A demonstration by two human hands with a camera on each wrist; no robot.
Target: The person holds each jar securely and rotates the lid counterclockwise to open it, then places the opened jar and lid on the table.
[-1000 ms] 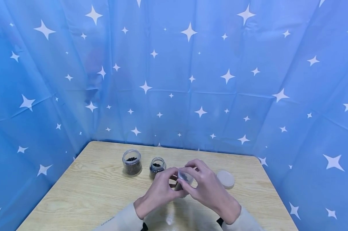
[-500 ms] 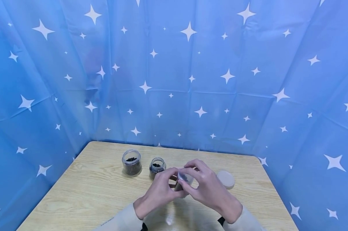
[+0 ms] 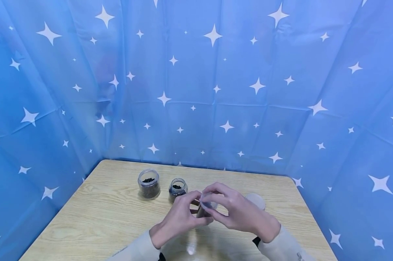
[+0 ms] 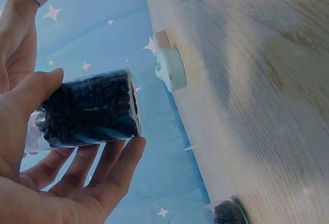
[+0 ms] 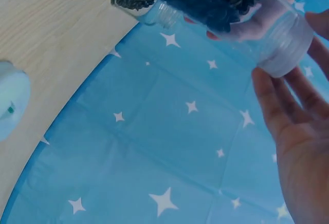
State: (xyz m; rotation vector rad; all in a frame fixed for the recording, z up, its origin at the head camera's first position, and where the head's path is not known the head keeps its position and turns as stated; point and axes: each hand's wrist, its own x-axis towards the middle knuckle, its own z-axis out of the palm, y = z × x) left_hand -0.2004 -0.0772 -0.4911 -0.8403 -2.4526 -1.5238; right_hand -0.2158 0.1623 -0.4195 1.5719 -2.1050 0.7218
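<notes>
A clear jar of dark beans [image 4: 92, 108] is held up off the table in my left hand [image 3: 180, 215], thumb on one side and fingers along the other. My right hand [image 3: 233, 207] has its thumb and fingers curled round the jar's translucent cap [image 5: 287, 49] at the mouth end. In the right wrist view the jar lies slanted, with its dark contents away from the cap. Both hands hide much of the jar in the head view.
Two uncovered glass jars with dark contents stand left of the hands, a wider one [image 3: 149, 184] and a smaller one [image 3: 178, 188]. A round white lid [image 3: 256, 200] lies to the right on the wooden table [image 3: 95, 203]. A starry blue curtain [image 3: 196, 72] hangs behind.
My right hand has turned at the cap, its wrist swinging to the right and now partly covering the white lid. My left hand keeps its hold on the jar almost unmoved.
</notes>
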